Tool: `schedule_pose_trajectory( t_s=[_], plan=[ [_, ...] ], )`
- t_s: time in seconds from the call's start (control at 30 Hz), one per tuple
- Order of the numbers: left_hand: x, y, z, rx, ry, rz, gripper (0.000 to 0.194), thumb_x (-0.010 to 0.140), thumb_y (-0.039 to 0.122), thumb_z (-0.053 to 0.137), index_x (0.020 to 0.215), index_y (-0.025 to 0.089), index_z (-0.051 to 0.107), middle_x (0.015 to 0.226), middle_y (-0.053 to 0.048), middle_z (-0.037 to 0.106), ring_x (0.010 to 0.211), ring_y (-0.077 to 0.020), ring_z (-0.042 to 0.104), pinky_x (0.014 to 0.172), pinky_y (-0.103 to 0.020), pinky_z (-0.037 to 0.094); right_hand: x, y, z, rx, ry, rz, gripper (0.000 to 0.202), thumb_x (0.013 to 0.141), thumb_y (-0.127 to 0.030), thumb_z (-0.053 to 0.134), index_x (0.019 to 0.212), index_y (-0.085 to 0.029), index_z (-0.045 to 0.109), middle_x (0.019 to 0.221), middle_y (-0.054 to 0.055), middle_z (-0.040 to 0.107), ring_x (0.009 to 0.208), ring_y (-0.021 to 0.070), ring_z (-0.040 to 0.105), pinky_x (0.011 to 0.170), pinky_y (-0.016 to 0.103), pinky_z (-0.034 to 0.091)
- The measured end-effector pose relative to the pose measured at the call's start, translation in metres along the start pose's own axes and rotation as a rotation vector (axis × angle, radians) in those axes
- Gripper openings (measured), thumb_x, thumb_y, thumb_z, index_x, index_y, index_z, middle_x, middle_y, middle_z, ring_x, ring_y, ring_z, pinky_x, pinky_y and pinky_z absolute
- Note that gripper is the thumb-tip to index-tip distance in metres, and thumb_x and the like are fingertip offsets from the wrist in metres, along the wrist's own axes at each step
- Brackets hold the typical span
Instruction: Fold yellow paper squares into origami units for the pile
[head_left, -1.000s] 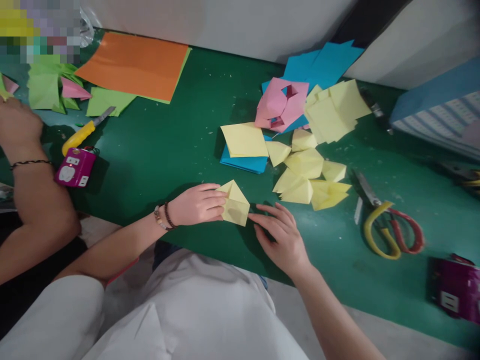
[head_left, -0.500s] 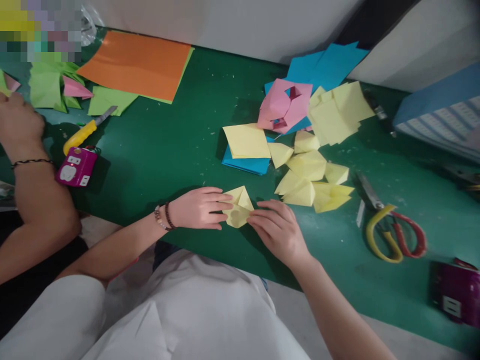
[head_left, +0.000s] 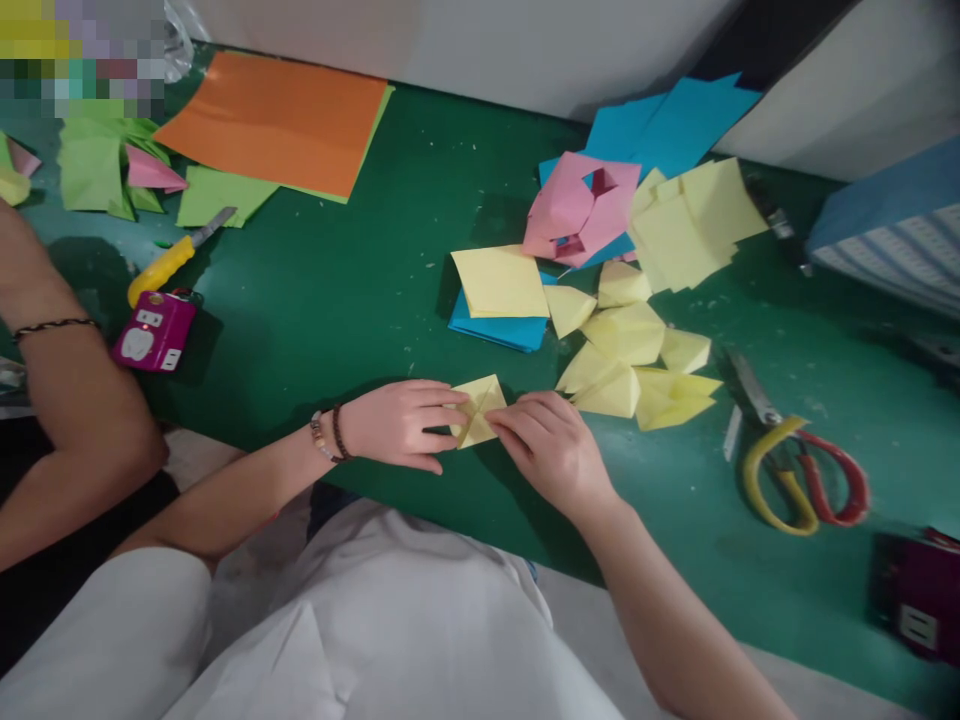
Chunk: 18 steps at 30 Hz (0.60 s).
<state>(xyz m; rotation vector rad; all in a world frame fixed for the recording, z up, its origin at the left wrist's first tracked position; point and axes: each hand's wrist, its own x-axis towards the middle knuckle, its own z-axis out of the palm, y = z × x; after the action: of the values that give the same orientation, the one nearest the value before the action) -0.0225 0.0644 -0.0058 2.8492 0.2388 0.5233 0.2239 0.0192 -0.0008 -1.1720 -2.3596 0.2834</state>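
Observation:
A small folded piece of yellow paper (head_left: 480, 410) lies on the green table in front of me, its creases facing up. My left hand (head_left: 397, 424) rests flat at its left edge, fingers stretched out and spread, the fingertips on the paper. From the right, my right hand (head_left: 556, 448) pinches the paper's right side between thumb and fingers. Several folded yellow paper pieces (head_left: 624, 332) sit just beyond my right hand. A yellow sheet (head_left: 501, 280) lies on a stack of blue paper (head_left: 496, 332) beyond the piece I hold.
Scissors (head_left: 772, 415) and a purple device (head_left: 919, 595) are on the right. A pink paper shape (head_left: 581, 208) lies at the back by blue sheets (head_left: 667, 125). Left are a yellow cutter (head_left: 169, 268), a magenta device (head_left: 154, 330), orange paper (head_left: 277, 120) and another person's arm (head_left: 67, 370).
The yellow paper's upper flap now lies flatter, with a diagonal crease showing. My right hand has shifted slightly left over the paper. The other person's hand has moved up, out of sight.

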Motion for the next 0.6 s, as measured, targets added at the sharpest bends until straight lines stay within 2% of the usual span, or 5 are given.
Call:
schedule_pose_trajectory(
  t_s=[0.17,0.3,0.4,0.6],
  plan=[
    [0.0018,0.0005,0.001,-0.045,-0.021,0.014,0.038,0.094,0.046,0.052,0.094,0.013,0.071,0.11,-0.013,0.07,0.118,-0.0236,0.059,0.106,-0.036,0.048,-0.0023,0.0004,0.0028,0.048,0.009,-0.004,0.012,0.089,-0.013,0.058,0.096,-0.017,0.068,0.082,0.007,0.069,0.083,0.0201,0.057,0.078,0.035,0.051],
    [0.0014,0.0015,0.0031,-0.071,0.008,-0.004,0.042,0.094,0.045,0.053,0.108,0.009,0.068,0.113,-0.016,0.068,0.115,-0.0248,0.061,0.102,-0.036,0.05,-0.0027,0.0009,0.0041,0.053,0.012,0.012,0.015,0.09,-0.014,0.057,0.098,-0.019,0.069,0.083,0.006,0.069,0.083,0.0203,0.058,0.076,0.035,0.052],
    [0.0008,0.0019,0.0039,-0.079,-0.006,-0.008,0.043,0.092,0.047,0.054,0.115,0.013,0.067,0.113,-0.015,0.068,0.114,-0.0255,0.061,0.098,-0.038,0.052,-0.0031,0.001,0.0046,0.043,0.011,0.007,0.016,0.089,-0.014,0.058,0.099,-0.019,0.069,0.084,0.007,0.069,0.083,0.0208,0.057,0.075,0.035,0.051],
    [0.001,0.0027,0.0035,-0.067,-0.057,-0.036,0.041,0.092,0.049,0.055,0.111,0.016,0.068,0.118,-0.015,0.066,0.116,-0.0256,0.059,0.097,-0.039,0.051,-0.0041,0.0016,0.0056,0.013,0.015,-0.012,0.017,0.089,-0.013,0.057,0.098,-0.018,0.071,0.085,0.008,0.069,0.085,0.021,0.057,0.074,0.035,0.051]
  ],
)
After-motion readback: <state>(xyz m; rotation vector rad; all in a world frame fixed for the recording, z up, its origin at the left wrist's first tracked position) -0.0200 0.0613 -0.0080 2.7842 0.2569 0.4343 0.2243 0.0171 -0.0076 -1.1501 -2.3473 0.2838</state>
